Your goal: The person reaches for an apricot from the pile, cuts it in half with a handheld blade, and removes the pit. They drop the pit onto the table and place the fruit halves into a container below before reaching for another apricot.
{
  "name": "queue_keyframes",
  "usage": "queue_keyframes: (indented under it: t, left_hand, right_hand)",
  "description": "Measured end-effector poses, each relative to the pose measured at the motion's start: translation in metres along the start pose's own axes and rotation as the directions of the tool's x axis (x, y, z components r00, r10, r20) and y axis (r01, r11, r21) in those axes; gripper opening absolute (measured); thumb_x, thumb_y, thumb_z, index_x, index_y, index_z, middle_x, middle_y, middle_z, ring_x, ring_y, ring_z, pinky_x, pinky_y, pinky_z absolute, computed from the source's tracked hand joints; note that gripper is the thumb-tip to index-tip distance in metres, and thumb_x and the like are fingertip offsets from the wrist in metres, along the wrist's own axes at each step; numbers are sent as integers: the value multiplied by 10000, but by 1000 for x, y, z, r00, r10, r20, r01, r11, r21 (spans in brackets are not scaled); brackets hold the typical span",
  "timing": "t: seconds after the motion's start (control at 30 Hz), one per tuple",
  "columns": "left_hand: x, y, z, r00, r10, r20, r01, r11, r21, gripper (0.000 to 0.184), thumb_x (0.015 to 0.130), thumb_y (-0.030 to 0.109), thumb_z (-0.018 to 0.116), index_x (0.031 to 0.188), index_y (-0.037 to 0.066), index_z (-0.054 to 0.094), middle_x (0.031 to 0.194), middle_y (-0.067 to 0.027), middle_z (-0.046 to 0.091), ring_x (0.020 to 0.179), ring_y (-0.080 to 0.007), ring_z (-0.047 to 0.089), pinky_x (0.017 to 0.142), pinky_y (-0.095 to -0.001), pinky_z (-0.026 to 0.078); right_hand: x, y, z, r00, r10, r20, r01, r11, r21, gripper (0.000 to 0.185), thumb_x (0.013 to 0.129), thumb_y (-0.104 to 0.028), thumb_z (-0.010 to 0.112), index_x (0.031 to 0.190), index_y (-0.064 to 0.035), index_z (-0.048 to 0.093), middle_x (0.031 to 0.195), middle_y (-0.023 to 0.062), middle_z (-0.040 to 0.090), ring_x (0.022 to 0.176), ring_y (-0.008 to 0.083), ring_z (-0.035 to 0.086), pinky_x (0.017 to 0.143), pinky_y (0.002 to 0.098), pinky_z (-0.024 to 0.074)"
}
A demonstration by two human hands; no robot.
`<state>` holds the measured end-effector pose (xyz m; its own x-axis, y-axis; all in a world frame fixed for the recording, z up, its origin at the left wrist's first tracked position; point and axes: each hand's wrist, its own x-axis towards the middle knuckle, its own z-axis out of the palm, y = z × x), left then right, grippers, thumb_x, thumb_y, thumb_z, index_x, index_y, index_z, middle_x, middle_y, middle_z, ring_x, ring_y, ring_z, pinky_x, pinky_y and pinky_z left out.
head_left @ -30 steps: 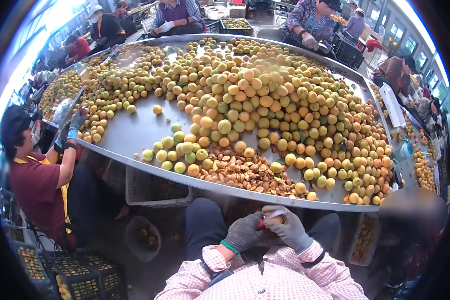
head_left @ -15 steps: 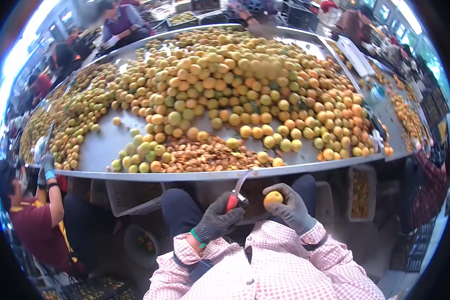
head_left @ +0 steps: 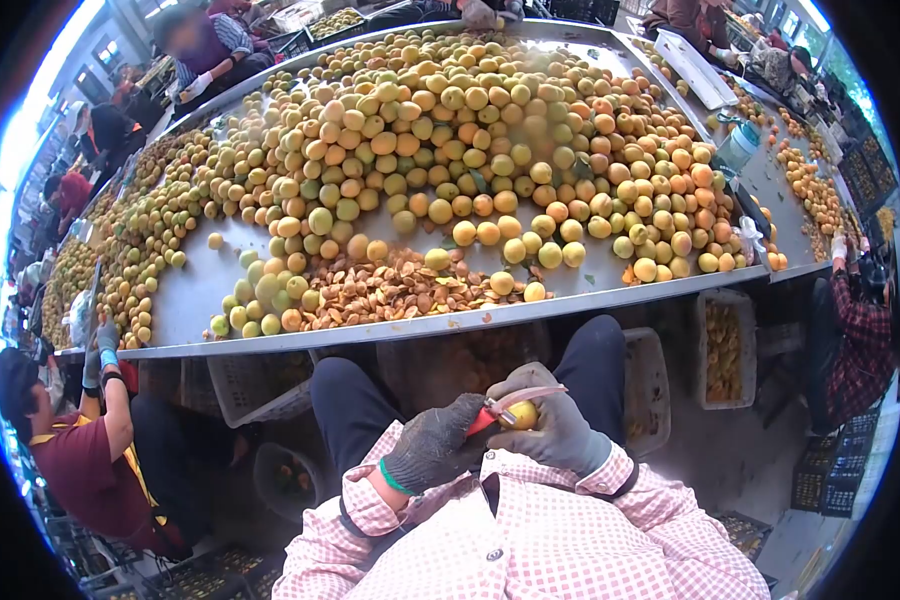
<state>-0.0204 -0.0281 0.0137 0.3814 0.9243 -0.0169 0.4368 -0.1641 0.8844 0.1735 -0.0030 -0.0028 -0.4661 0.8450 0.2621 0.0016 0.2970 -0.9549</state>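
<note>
At your 12 o'clock, the desk (head_left: 205, 285) carries heaped fruit (head_left: 400, 130), with pits (head_left: 385, 290) along its near edge toward 11. Nearer you, your left grip (head_left: 435, 442) has the knife (head_left: 483, 421), your right grip (head_left: 565, 435) a single fruit (head_left: 522, 417) just beside it. A basket (head_left: 268, 411) sits at 10, a bucket (head_left: 264, 472) at 9, a crate (head_left: 727, 404) at 2.

The person wears a pink-checked shirt (head_left: 580, 545), dark trousers (head_left: 348, 390) and grey gloves (head_left: 435, 442), the left green-cuffed.

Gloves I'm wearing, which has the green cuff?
The darker one, on the left hand, gripping the knife; the paler one, on the right hand, shows none.
</note>
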Motion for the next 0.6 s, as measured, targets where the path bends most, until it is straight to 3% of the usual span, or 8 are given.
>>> queue_keyframes:
  t: [0.03, 0.13, 0.37, 0.43, 0.5, 0.6]
  left_hand:
    - [1, 0, 0, 997, 73, -13, -71, 990, 120, 317, 811, 209, 672, 1062, 72, 535, 770, -188, 628, 691, -373, 633, 581, -433, 494]
    - [1, 6, 1, 992, 62, -111, -31, 963, 268, 328, 779, 157, 661, 1077, 82, 546, 759, -179, 626, 657, -357, 628, 561, -441, 487]
    - [-4, -3, 7, 993, 26, -112, 8, 956, 293, 311, 785, 163, 645, 1078, 102, 560, 749, -165, 622, 647, -351, 624, 543, -429, 484]
    - [-4, 5, 8, 991, 32, -130, 6, 960, 281, 320, 741, 135, 711, 1025, 75, 575, 747, -164, 633, 668, -351, 637, 564, -389, 502]
    - [-3, 5, 7, 988, 34, -152, 14, 951, 308, 320, 739, 129, 709, 1025, 76, 575, 745, -164, 631, 671, -350, 638, 566, -390, 503]
    - [-4, 5, 10, 981, 50, -188, 17, 941, 337, 320, 735, 127, 709, 1022, 77, 576, 737, -162, 629, 670, -346, 639, 565, -392, 502]
  right_hand:
    - [0, 1, -1, 1000, 0, 3, 0, 1000, 5, 437, 688, -191, 812, 1062, -106, 603, 1003, 47, 565, 926, 205, 511, 871, 313, 402]
    - [-1, -1, -1, 1000, -27, 6, 27, 999, -31, 442, 699, -200, 811, 1073, -92, 602, 990, 58, 558, 903, 205, 528, 851, 305, 415]
    - [-6, -3, 7, 978, 192, -78, -179, 972, 151, 393, 716, -212, 800, 1033, -67, 617, 982, 63, 561, 915, 211, 528, 837, 310, 410]
    - [-6, -2, 6, 963, 259, -79, -239, 949, 203, 376, 724, -219, 794, 1024, -72, 623, 976, 62, 566, 918, 214, 527, 838, 316, 408]
    - [-1, -1, 1, 999, 27, 16, -27, 1000, -14, 472, 694, -204, 821, 1060, -55, 562, 1008, 58, 507, 881, 155, 512, 799, 269, 416]
    - [2, -1, 0, 999, -29, 19, 30, 994, -107, 477, 686, -220, 824, 1051, -61, 561, 985, 55, 491, 870, 156, 505, 782, 269, 412]
